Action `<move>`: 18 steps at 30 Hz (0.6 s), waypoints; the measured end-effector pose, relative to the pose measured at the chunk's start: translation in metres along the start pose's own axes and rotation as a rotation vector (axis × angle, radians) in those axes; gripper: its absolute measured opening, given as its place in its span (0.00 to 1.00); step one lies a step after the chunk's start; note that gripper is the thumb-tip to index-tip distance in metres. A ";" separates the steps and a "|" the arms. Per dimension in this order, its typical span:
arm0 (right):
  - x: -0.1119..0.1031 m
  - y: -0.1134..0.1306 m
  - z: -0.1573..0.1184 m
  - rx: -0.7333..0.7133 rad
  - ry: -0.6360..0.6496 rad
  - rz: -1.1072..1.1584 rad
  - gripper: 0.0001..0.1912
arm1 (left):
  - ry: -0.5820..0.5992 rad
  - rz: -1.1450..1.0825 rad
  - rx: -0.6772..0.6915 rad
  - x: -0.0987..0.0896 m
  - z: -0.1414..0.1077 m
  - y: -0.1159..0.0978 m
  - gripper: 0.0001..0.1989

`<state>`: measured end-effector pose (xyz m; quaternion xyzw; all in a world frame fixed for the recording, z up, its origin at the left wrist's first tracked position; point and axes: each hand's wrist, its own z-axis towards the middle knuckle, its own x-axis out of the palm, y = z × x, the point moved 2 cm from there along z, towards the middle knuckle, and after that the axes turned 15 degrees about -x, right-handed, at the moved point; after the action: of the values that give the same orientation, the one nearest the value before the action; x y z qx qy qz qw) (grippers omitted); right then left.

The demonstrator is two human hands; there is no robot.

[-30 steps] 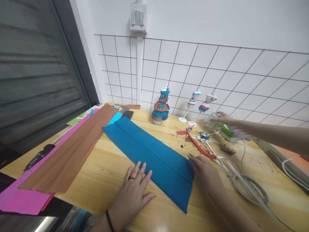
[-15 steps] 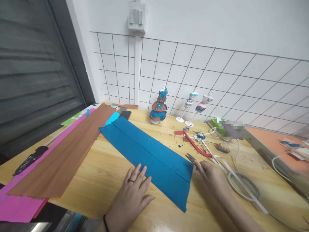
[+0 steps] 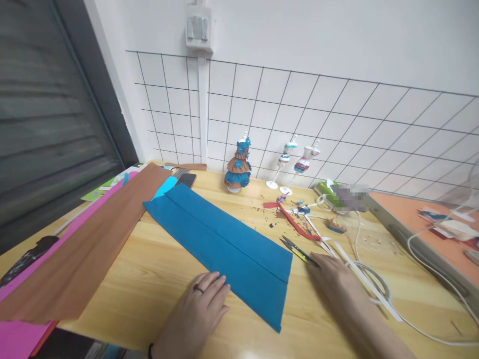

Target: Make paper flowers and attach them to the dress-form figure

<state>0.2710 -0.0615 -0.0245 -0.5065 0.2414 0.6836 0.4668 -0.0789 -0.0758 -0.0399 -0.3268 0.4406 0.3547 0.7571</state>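
Observation:
A long piece of blue crepe paper [image 3: 224, 244], with a crease along its length, lies at a slant on the wooden table. My left hand [image 3: 198, 309] rests flat at its near edge, fingers stretched out and fingertips touching the paper. To the right of the paper lie thread snips [image 3: 299, 252] with yellow-and-black handles, blades apart and pointing toward the paper. My right hand [image 3: 335, 276] is at the handle end of the snips. Its fingers are curled under and blurred, so whether they still grip the handle is unclear.
Brown crepe paper [image 3: 97, 239] lies over pink paper [image 3: 18, 334] at left. A small form in a ruffled brown-and-blue dress [image 3: 238, 167] and two small dress forms [image 3: 286, 154] stand behind. Red strip [image 3: 299, 225], scraps, a white cable [image 3: 357, 239] and a green pack [image 3: 329, 193] lie at right.
My right hand has drawn back along the snips, so their handles now show beside the paper. My left hand has slid slightly toward me. The view has shifted a little to the right.

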 end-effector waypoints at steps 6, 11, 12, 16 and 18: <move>0.010 0.008 0.009 -0.015 0.049 0.035 0.17 | -0.039 0.043 0.098 0.003 0.001 -0.001 0.12; -0.003 -0.001 0.000 0.100 0.056 0.073 0.19 | -0.046 0.036 0.166 -0.009 0.007 -0.016 0.14; -0.006 -0.004 -0.004 0.160 0.055 0.081 0.19 | -0.028 0.036 0.182 -0.011 0.008 -0.020 0.14; -0.018 -0.007 -0.025 0.418 0.016 0.318 0.19 | 0.036 0.021 0.232 -0.012 0.018 -0.037 0.13; -0.022 -0.002 -0.037 0.609 -0.025 0.684 0.17 | 0.088 0.015 0.244 -0.011 0.022 -0.045 0.13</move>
<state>0.2913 -0.0995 -0.0176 -0.2291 0.5793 0.7022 0.3447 -0.0356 -0.0847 -0.0128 -0.2439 0.5157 0.2896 0.7686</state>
